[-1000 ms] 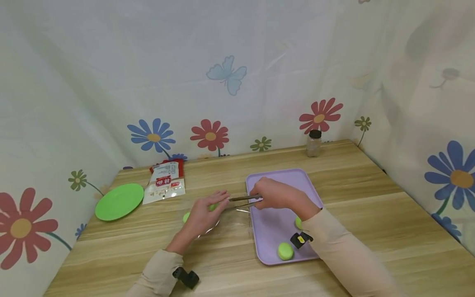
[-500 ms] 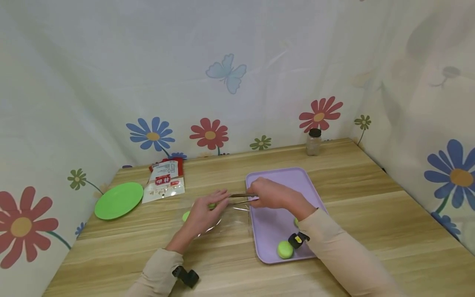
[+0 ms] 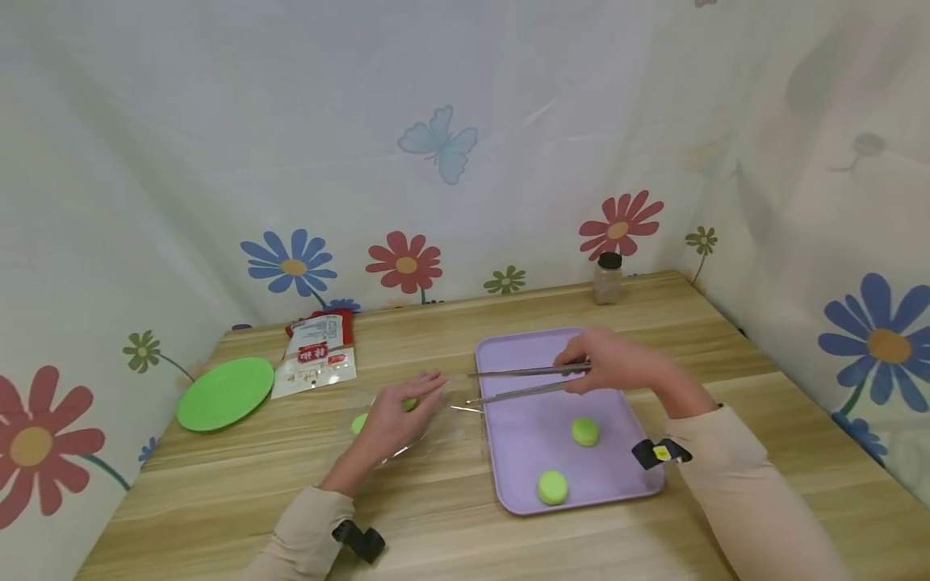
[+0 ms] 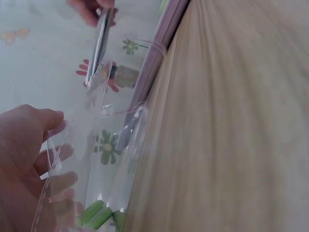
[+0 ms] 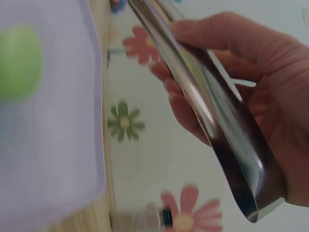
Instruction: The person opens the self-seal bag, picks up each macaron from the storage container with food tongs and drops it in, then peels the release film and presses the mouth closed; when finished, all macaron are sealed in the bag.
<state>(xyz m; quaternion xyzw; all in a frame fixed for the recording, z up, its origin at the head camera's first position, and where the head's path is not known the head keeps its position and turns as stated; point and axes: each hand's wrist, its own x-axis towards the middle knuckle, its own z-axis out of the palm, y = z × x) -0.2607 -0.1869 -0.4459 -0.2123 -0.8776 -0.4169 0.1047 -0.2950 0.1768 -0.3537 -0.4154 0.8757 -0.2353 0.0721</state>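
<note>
We list first one pair of metal tongs (image 3: 525,372), held above the left part of a purple tray (image 3: 538,436); its long axis runs nearly level across the head view, its parted tips pointing left, over the tray's rim and toward a clear bag (image 3: 445,442). Whether the tips enter the bag we cannot tell. The right hand (image 3: 616,361) grips the tongs, thumb on one side and curled fingers on the other. The left hand (image 3: 392,421) holds the bag's film between its thumb and gently bent fingers, these a little apart. The bag lies left of the tray with green pieces (image 3: 359,424) inside. Item, the tray: long axis running away from the person, two round green cakes (image 3: 553,487) on it, well apart. Lettering: we record one white pouch (image 3: 316,355) with red label blocks, pale characters on the larger block and fine print above, all too small for us to read; a red packet (image 3: 345,323) shows behind it. Also entered: a green plate (image 3: 227,394) beside the pouch, and a black-lidded jar (image 3: 607,280) beyond the tray.
</note>
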